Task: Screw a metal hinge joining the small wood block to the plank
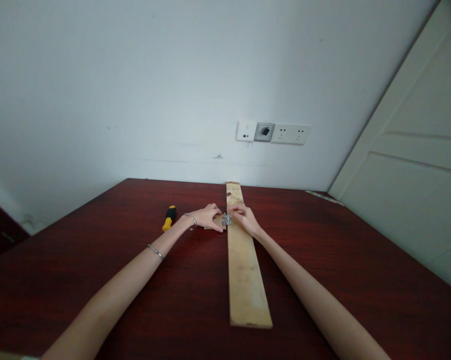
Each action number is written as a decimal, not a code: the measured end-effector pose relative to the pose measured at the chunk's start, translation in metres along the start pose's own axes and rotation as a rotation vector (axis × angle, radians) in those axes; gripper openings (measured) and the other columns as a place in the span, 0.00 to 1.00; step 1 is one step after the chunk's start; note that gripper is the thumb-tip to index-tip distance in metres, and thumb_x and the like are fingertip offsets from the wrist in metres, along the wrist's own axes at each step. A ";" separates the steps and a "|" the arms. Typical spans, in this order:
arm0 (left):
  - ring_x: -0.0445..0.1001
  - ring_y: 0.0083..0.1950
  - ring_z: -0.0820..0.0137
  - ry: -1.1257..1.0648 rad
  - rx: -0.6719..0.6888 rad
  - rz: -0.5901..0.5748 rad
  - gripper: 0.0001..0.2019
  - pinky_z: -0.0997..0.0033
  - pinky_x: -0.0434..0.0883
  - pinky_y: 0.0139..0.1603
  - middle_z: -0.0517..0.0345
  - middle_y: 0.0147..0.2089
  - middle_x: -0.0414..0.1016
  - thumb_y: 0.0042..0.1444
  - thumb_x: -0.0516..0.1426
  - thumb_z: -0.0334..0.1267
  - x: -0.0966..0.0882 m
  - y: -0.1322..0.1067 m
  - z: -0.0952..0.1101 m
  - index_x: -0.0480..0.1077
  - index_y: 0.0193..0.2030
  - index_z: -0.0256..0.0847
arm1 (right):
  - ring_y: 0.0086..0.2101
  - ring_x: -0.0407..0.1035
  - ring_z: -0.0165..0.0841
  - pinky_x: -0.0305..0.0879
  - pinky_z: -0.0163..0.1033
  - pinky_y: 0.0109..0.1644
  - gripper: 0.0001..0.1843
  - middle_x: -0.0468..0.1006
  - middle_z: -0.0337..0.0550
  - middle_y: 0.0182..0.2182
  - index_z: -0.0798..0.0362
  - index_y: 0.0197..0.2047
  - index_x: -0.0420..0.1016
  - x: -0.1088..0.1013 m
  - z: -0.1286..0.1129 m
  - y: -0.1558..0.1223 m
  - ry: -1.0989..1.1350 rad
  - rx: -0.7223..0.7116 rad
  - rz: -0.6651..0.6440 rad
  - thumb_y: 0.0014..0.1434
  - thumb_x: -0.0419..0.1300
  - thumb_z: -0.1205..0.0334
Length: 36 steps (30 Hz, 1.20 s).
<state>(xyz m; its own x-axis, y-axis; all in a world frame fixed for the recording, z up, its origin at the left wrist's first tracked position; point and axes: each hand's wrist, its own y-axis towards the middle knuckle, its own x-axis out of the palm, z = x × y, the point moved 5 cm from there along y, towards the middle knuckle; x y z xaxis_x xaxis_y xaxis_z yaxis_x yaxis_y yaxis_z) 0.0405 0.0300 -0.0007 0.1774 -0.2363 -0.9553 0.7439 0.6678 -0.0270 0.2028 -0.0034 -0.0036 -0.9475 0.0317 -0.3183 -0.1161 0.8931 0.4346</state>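
A long pale wooden board (247, 270) lies on the dark red table, running away from me toward the wall. At its left edge, toward the far end, a small metal hinge (227, 219) bridges the board and a short piece of wood (219, 223). My left hand (207, 218) grips the short piece, thumb on the near side and fingers on the far side. My right hand (245, 218) rests over the board just right of the hinge, its fingertips pinched together by the metal. Whatever sits between those fingertips is too small to make out.
A yellow and black screwdriver handle (169, 218) lies left of my left hand. The table (142, 290) meets a white wall carrying sockets and switches (272, 133). A pale panelled door (416, 150) stands at the right, with a thin strip (325, 198) near the table's back right corner.
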 end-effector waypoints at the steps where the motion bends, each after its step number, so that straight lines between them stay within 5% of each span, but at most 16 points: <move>1: 0.64 0.53 0.58 0.001 0.002 0.002 0.39 0.67 0.64 0.52 0.47 0.51 0.63 0.42 0.63 0.61 0.000 0.000 0.000 0.67 0.55 0.34 | 0.42 0.70 0.39 0.64 0.44 0.49 0.11 0.79 0.44 0.38 0.52 0.35 0.79 0.000 0.000 0.000 0.001 0.000 0.003 0.49 0.57 0.64; 11: 0.63 0.55 0.56 0.010 0.010 0.010 0.40 0.63 0.63 0.55 0.46 0.52 0.64 0.41 0.63 0.60 0.000 0.001 0.001 0.64 0.57 0.35 | 0.41 0.70 0.38 0.65 0.44 0.47 0.12 0.79 0.44 0.39 0.52 0.35 0.79 0.000 0.000 0.000 0.006 0.005 0.014 0.49 0.57 0.63; 15: 0.67 0.54 0.60 -0.025 0.067 0.249 0.28 0.64 0.63 0.57 0.47 0.52 0.68 0.51 0.61 0.54 -0.029 -0.004 0.000 0.68 0.53 0.36 | 0.41 0.70 0.39 0.65 0.44 0.47 0.11 0.79 0.44 0.38 0.52 0.34 0.79 -0.001 0.001 0.000 0.003 0.004 0.026 0.48 0.57 0.64; 19: 0.72 0.49 0.64 -0.001 -0.181 0.499 0.19 0.68 0.68 0.51 0.48 0.50 0.73 0.56 0.56 0.46 -0.074 -0.021 -0.028 0.69 0.51 0.36 | 0.41 0.71 0.39 0.65 0.44 0.48 0.12 0.80 0.44 0.38 0.52 0.34 0.80 -0.001 0.001 0.001 -0.001 0.013 0.040 0.48 0.56 0.64; 22: 0.73 0.51 0.62 0.128 -0.489 0.354 0.24 0.69 0.69 0.49 0.46 0.51 0.73 0.54 0.57 0.45 -0.091 -0.040 -0.060 0.66 0.55 0.35 | 0.41 0.71 0.39 0.65 0.45 0.48 0.12 0.80 0.44 0.38 0.51 0.33 0.80 -0.001 0.000 0.001 0.002 0.018 0.043 0.47 0.56 0.64; 25: 0.74 0.50 0.55 0.189 -0.720 0.182 0.22 0.68 0.70 0.44 0.40 0.50 0.75 0.49 0.61 0.46 -0.096 -0.065 -0.087 0.71 0.49 0.35 | 0.41 0.72 0.40 0.65 0.46 0.49 0.11 0.81 0.44 0.37 0.52 0.32 0.80 -0.001 -0.001 0.000 0.010 0.023 0.043 0.47 0.56 0.63; 31: 0.78 0.28 0.60 0.099 -0.888 0.059 0.20 0.69 0.72 0.27 0.42 0.30 0.78 0.49 0.60 0.52 -0.080 -0.098 -0.115 0.73 0.35 0.33 | 0.40 0.72 0.40 0.65 0.47 0.49 0.11 0.81 0.44 0.36 0.52 0.31 0.80 -0.002 -0.002 0.001 0.029 0.027 0.031 0.47 0.57 0.61; 36: 0.76 0.24 0.60 -0.051 -0.932 0.022 0.24 0.70 0.73 0.23 0.45 0.21 0.74 0.46 0.60 0.59 -0.066 -0.103 -0.121 0.72 0.28 0.34 | 0.40 0.73 0.41 0.66 0.47 0.48 0.11 0.81 0.44 0.35 0.51 0.31 0.81 -0.003 0.000 0.003 0.050 0.045 0.022 0.47 0.58 0.60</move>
<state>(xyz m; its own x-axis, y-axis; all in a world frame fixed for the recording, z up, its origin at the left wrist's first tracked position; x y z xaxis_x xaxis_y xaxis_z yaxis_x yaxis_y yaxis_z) -0.1259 0.0625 0.0299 0.2295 -0.2331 -0.9450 -0.0733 0.9640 -0.2556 0.2054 -0.0008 -0.0016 -0.9635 0.0305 -0.2660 -0.0822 0.9118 0.4022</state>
